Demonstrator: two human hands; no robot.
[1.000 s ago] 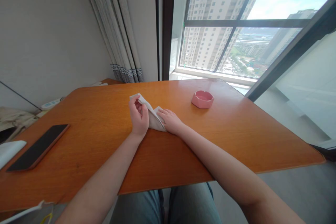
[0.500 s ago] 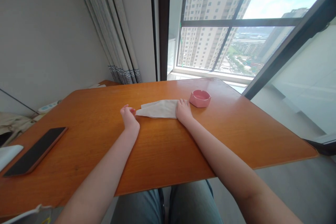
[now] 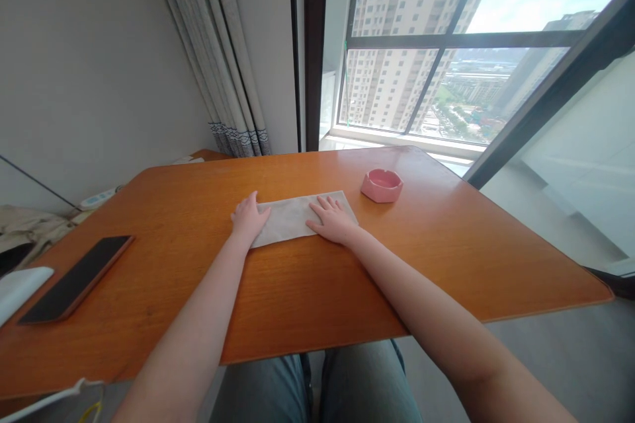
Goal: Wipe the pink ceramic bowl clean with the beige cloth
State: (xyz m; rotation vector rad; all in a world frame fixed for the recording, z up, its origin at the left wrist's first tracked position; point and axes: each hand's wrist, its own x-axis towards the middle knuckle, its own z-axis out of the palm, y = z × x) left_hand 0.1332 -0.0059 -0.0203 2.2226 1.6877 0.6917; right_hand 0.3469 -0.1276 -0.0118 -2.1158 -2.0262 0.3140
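Observation:
A thin white cloth (image 3: pixel 286 219), possibly a wipe, lies as a long flat rectangle on the wooden table (image 3: pixel 297 304); fabric or paper, I cannot tell. My left hand (image 3: pixel 247 217) rests across its left end, thumb reaching over the cloth and fingers stretched out. Flat on the right part is my right hand (image 3: pixel 335 219), its fingers spread and pointing left and away. The cloth's far right corner shows beyond that hand. To the right, apart from both hands, stands a pink six-sided ashtray (image 3: pixel 381 186).
A black flat panel with a brown edge (image 3: pixel 79 277) lies at the table's left, beside a white object (image 3: pixel 22 287) only partly in view. A power strip (image 3: pixel 98 198) sits past the left edge. Behind the table are a grey curtain (image 3: pixel 223 79) and a large window.
The cloth has gone from a bunched, tapered shape to a flat rectangle. My left hand has opened onto its left end; my right hand has spread its fingers on top, slightly nearer me.

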